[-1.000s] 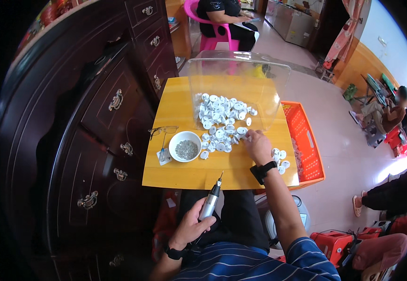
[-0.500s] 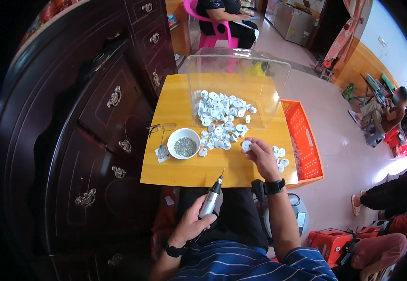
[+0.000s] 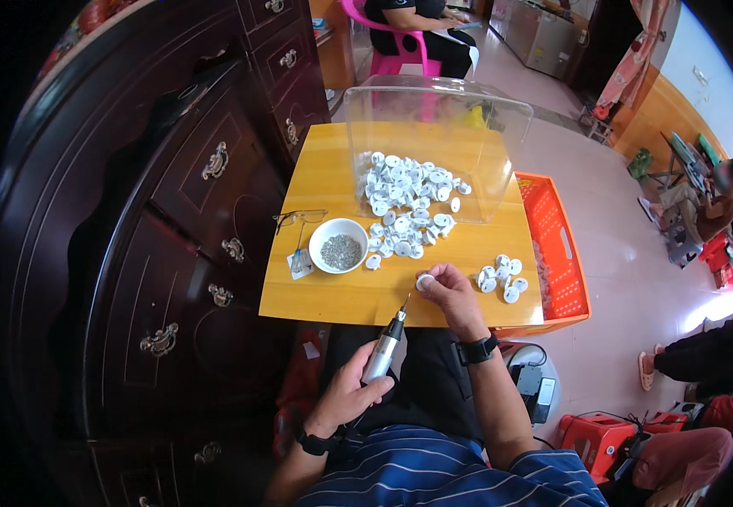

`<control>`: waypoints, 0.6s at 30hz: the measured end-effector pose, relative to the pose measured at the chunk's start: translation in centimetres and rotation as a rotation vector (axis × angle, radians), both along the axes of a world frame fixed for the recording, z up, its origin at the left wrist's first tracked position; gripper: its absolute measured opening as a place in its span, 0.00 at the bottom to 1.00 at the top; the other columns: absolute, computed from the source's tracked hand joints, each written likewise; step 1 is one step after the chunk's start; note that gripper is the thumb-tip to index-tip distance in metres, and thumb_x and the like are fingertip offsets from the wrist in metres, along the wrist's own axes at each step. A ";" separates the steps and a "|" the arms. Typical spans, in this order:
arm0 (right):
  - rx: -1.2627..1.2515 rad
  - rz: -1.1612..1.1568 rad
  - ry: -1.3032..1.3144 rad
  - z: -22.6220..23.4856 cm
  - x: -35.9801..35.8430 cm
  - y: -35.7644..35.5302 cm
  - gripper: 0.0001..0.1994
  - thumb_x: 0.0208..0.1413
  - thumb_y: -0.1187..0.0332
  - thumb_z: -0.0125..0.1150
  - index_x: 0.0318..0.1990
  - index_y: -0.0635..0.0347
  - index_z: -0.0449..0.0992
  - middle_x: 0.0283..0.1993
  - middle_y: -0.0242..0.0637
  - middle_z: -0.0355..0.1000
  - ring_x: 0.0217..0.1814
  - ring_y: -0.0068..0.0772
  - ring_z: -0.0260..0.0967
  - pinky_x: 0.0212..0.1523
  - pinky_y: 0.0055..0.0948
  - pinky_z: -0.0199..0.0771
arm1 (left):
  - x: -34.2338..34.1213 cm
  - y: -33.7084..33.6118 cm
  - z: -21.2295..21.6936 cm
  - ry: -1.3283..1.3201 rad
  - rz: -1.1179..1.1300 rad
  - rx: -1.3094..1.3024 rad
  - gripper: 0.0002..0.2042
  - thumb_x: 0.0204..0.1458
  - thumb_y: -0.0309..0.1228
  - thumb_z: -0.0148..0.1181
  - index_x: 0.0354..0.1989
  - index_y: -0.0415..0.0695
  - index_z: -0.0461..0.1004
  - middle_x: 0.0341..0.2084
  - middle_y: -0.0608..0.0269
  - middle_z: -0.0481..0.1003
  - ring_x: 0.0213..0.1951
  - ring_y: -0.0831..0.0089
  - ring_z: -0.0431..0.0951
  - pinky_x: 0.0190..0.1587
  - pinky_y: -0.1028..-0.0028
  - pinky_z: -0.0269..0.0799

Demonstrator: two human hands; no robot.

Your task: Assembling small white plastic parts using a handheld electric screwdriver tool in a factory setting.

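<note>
My left hand (image 3: 347, 397) grips a slim silver electric screwdriver (image 3: 383, 351), its tip aimed up at the near edge of the yellow wooden table (image 3: 333, 291). My right hand (image 3: 451, 291) pinches one small white round part (image 3: 425, 282) just above that edge, close to the tool's tip. A large heap of the same white parts (image 3: 407, 198) lies mid-table. A smaller group of white parts (image 3: 502, 277) sits right of my right hand. A white bowl of small grey screws (image 3: 339, 247) stands left of the heap.
A clear plastic bin (image 3: 434, 139) lies tipped over the far half of the table. Eyeglasses (image 3: 299, 218) rest beside the bowl. An orange crate (image 3: 556, 253) stands at the right, a dark wooden dresser (image 3: 155, 220) at the left. Other people sit behind and at far right.
My right hand drew back from the heap to the near table edge with one white part. My left hand brought the screwdriver's tip up closer to it.
</note>
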State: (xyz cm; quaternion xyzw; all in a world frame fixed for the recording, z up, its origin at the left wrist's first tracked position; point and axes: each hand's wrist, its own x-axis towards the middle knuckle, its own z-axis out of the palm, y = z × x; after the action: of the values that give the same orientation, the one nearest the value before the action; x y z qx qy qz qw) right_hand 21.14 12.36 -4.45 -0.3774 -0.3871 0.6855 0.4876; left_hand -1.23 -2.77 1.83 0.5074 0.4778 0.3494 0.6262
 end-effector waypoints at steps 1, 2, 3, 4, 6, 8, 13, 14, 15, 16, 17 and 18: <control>0.000 0.000 0.000 -0.1 0.0 0.0 0.05 0.64 0.73 0.61 0.45 0.57 0.73 0.48 0.32 0.77 0.46 0.21 0.73 0.48 0.21 0.74 | 0.1 0.0 0.0 0.002 0.001 0.003 0.30 0.57 0.29 0.62 0.69 0.41 0.60 0.36 0.65 0.73 0.28 0.82 0.74 0.32 0.78 0.74; 0.029 -0.025 -0.059 0.0 -0.1 0.0 0.06 0.64 0.73 0.62 0.45 0.57 0.73 0.47 0.31 0.77 0.45 0.20 0.73 0.47 0.21 0.73 | 0.1 0.0 -0.1 0.005 0.003 0.005 0.30 0.57 0.29 0.62 0.69 0.41 0.60 0.36 0.66 0.73 0.28 0.82 0.73 0.32 0.78 0.74; 0.057 -0.050 -0.118 0.1 -0.2 0.0 0.06 0.64 0.72 0.62 0.46 0.57 0.73 0.47 0.31 0.77 0.44 0.19 0.72 0.46 0.20 0.73 | 0.1 0.0 0.1 0.005 0.004 0.005 0.30 0.57 0.29 0.62 0.69 0.41 0.60 0.36 0.66 0.73 0.28 0.82 0.73 0.32 0.78 0.74; 0.057 -0.049 -0.118 0.2 -0.3 -0.1 0.06 0.64 0.72 0.62 0.46 0.57 0.73 0.47 0.31 0.77 0.44 0.19 0.72 0.46 0.20 0.73 | 0.3 0.1 0.3 0.012 0.005 0.005 0.30 0.57 0.29 0.62 0.69 0.41 0.60 0.36 0.65 0.73 0.28 0.82 0.73 0.32 0.78 0.74; 0.061 -0.098 -0.201 1.2 -0.7 -0.5 0.06 0.63 0.73 0.62 0.46 0.58 0.74 0.48 0.31 0.77 0.43 0.19 0.72 0.46 0.20 0.73 | 0.3 0.2 0.5 0.018 0.005 0.002 0.30 0.58 0.29 0.62 0.69 0.41 0.60 0.36 0.65 0.73 0.28 0.82 0.73 0.32 0.78 0.74; 0.044 -0.077 -0.224 1.1 -0.6 -0.6 0.06 0.63 0.73 0.61 0.46 0.58 0.73 0.45 0.30 0.77 0.42 0.19 0.72 0.45 0.21 0.73 | 0.3 0.3 0.6 0.013 -0.027 -0.026 0.31 0.59 0.28 0.60 0.70 0.39 0.57 0.39 0.63 0.69 0.29 0.82 0.73 0.33 0.80 0.73; 0.050 -0.030 -0.086 -0.9 -0.6 -0.3 0.05 0.64 0.74 0.60 0.45 0.60 0.73 0.40 0.28 0.75 0.42 0.20 0.73 0.45 0.21 0.73 | 0.4 0.6 0.4 0.031 -0.017 -0.018 0.30 0.58 0.28 0.61 0.69 0.41 0.59 0.38 0.64 0.72 0.29 0.81 0.74 0.32 0.79 0.73; 0.028 -0.007 -0.050 -0.9 -0.8 -0.3 0.05 0.63 0.75 0.60 0.44 0.60 0.74 0.39 0.27 0.75 0.42 0.20 0.73 0.45 0.21 0.73 | 0.4 0.6 0.2 0.037 0.003 -0.004 0.30 0.58 0.28 0.62 0.68 0.42 0.60 0.36 0.65 0.73 0.28 0.81 0.74 0.31 0.78 0.74; 0.005 0.017 -0.014 -0.9 -1.0 -0.4 0.04 0.63 0.75 0.60 0.43 0.60 0.74 0.38 0.27 0.74 0.42 0.20 0.73 0.45 0.21 0.74 | 0.5 0.7 0.2 0.037 0.005 -0.008 0.30 0.58 0.28 0.62 0.68 0.42 0.60 0.36 0.65 0.73 0.28 0.81 0.74 0.31 0.78 0.74; 0.002 0.019 -0.014 -0.9 -1.2 -0.6 0.04 0.63 0.75 0.60 0.43 0.60 0.74 0.38 0.27 0.74 0.42 0.20 0.73 0.45 0.21 0.74 | 0.5 0.8 0.2 0.038 0.007 -0.003 0.30 0.58 0.29 0.62 0.68 0.42 0.60 0.36 0.64 0.73 0.28 0.81 0.74 0.31 0.78 0.74; -0.009 -0.002 -0.019 -0.6 -1.4 -0.8 0.04 0.63 0.75 0.60 0.44 0.60 0.74 0.38 0.27 0.74 0.42 0.19 0.73 0.45 0.21 0.74 | 0.5 0.8 0.1 0.038 0.009 0.002 0.29 0.58 0.29 0.62 0.68 0.42 0.61 0.35 0.64 0.73 0.27 0.81 0.74 0.31 0.78 0.74; -0.019 -0.022 -0.024 -0.6 -1.5 -1.0 0.05 0.63 0.76 0.60 0.44 0.60 0.74 0.38 0.27 0.74 0.42 0.19 0.73 0.45 0.21 0.74 | 0.5 0.9 0.1 0.038 0.010 -0.001 0.29 0.58 0.29 0.62 0.68 0.42 0.61 0.35 0.64 0.73 0.27 0.81 0.74 0.31 0.78 0.74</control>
State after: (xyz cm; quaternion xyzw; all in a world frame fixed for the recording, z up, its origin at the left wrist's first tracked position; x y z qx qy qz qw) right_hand 19.61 11.39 -5.01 -0.3946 -0.3822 0.6791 0.4869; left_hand -0.71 -1.90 1.89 0.5112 0.4924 0.3426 0.6155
